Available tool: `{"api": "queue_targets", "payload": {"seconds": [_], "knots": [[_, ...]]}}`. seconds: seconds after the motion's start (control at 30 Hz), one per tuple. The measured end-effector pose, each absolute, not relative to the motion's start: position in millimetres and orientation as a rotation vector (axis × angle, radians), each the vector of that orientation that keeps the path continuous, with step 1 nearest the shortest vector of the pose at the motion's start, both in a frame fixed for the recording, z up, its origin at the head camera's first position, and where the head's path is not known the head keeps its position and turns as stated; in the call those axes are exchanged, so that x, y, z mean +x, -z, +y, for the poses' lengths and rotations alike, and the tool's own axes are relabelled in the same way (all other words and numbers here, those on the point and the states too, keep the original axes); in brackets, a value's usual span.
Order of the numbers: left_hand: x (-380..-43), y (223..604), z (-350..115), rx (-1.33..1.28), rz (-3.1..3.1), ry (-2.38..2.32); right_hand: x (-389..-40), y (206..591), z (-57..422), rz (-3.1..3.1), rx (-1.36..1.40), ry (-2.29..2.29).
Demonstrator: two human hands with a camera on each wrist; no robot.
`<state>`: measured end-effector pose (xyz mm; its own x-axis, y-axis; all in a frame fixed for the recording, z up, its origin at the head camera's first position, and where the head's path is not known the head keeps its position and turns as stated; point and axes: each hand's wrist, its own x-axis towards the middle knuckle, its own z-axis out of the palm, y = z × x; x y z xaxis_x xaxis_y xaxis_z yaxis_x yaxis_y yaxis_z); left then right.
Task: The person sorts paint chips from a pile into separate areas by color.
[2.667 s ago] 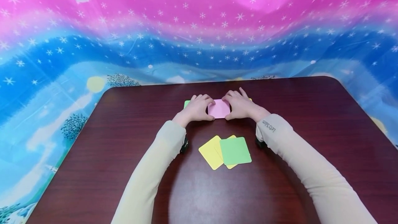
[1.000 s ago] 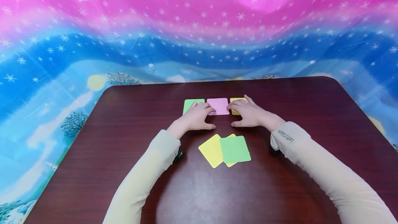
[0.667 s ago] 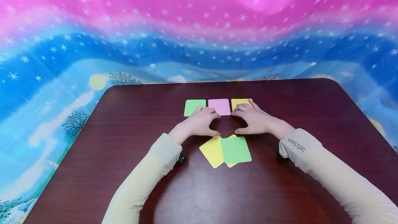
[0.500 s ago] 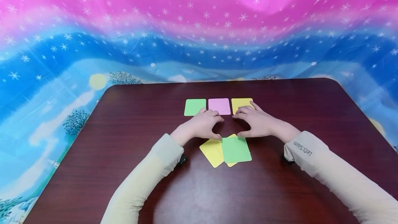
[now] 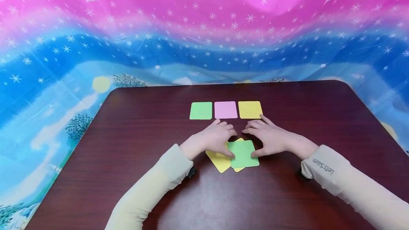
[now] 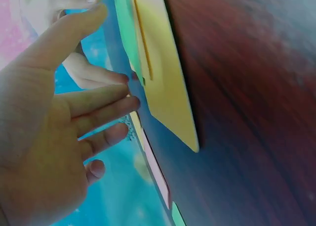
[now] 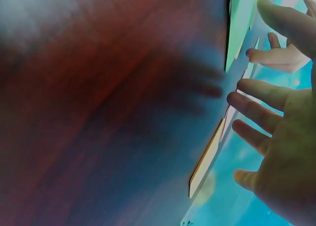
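A loose pile lies on the dark wooden table: a green square card [image 5: 244, 154] on top, with yellow cards [image 5: 220, 162] partly under it. My left hand [image 5: 214, 137] hovers over the pile's left side, its thumb by the green card's left edge. On the other side my right hand [image 5: 271, 136] has its thumb near that card's right edge. In both wrist views the left hand [image 6: 54, 117] and right hand [image 7: 281, 117] have spread, relaxed fingers and hold nothing. Whether either thumb touches the green card I cannot tell.
Beyond the hands lies a row of a green card [image 5: 201, 110], a pink card [image 5: 225, 110] and a yellow card [image 5: 250, 110], with narrow gaps. The table [image 5: 143, 123] ends at a patterned cloth backdrop [image 5: 204, 45].
Both hands have left the pink card in the far row and come back toward the pile in front. The row now shows uncovered. The pile's cards look unmoved.
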<state>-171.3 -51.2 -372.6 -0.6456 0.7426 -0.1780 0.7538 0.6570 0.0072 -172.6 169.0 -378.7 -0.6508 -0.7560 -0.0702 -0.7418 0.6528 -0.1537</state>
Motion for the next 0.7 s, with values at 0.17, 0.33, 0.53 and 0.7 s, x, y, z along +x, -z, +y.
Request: {"api": "queue_targets", "payload": {"seconds": [0.17, 0.33, 0.53, 0.7], "knots": [[-163.0, 370.6, -46.1, 1.235, 2.701, 0.154, -165.1, 378.4, 169.1, 2.720, -1.243, 0.186], [-154.1, 368.1, -40.9, 1.226, 2.709, 0.257, -158.9, 379.1, 167.8, 2.714, -1.217, 0.142], [-147.8, 369.7, -37.1, 1.212, 2.731, 0.354, -156.2, 380.0, 165.8, 2.743, -1.240, 0.122], [-145.8, 371.6, -36.1, 1.215, 2.745, 0.374, -156.7, 381.5, 165.7, 2.772, -1.305, 0.123]]}}
